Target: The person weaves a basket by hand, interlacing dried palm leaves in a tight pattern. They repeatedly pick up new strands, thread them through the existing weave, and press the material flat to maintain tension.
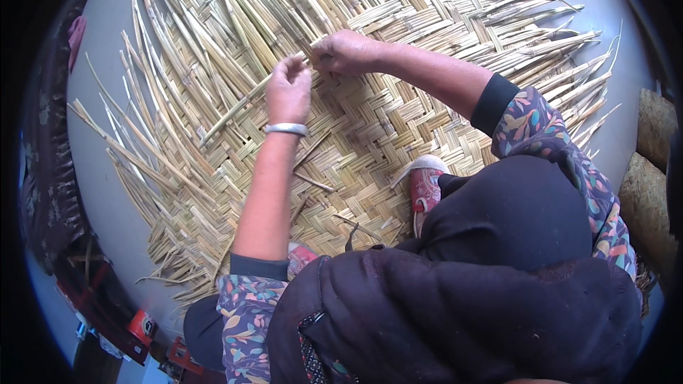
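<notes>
A large mat (370,128) of flat, pale yellow-green reed strips lies under me, woven in a slanting pattern. A loose reed strip (235,110) runs slantwise over its upper left part, up to my hands. My left hand (289,85), with a silver bangle at the wrist, has its fingers curled at this strip and is slightly blurred. Close beside it, my right hand (345,53) is closed in a pinch at the strip's upper end. The fingertips of the right hand are partly hidden.
Long unwoven strip ends (526,50) fan out around the mat's far and side edges. My red shoe (425,188) rests on the weave, near short loose scraps (313,182). Rolled woven pieces (646,195) stand at the right; a red can (142,327) is at the lower left.
</notes>
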Available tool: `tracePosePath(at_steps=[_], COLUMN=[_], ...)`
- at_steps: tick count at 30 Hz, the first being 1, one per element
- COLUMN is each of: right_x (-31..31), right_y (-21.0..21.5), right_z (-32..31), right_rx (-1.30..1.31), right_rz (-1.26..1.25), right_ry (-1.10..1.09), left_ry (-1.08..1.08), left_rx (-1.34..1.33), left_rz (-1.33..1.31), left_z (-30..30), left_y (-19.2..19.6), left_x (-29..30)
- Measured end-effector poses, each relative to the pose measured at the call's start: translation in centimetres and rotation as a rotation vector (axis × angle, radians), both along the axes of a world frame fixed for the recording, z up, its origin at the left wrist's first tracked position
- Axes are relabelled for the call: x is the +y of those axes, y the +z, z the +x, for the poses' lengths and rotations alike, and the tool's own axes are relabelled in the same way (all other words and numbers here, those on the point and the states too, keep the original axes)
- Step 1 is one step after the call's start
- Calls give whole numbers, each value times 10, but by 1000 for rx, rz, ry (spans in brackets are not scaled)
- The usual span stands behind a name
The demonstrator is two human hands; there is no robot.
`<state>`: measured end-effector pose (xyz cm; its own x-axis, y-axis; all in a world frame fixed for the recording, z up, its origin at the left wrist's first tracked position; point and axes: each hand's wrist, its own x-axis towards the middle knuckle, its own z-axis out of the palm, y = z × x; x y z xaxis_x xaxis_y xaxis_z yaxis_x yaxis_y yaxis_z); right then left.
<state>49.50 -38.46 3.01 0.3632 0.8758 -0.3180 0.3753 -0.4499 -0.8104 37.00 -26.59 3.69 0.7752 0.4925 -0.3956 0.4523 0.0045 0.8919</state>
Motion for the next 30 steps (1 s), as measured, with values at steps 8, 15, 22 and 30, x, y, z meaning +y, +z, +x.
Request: tracePosePath(at_steps=[8,15,22,30], right_x=[-2,-13,-8,2], right_y=[5,1,1,24], right_z=[3,-5,-1,0], right_rx=[58,87,30,-98], right_rz=[-17,56,-25,-108], right_ry=[-15,-128,32,170], left_ry=[-168,-312,-229,-203], left_rx=[44,-65,-1,7], left_rz=[6,43,-44,-200], left_z=[44,56,43,32], left_y=[67,55,59,52], left_x=[26,22,29,38])
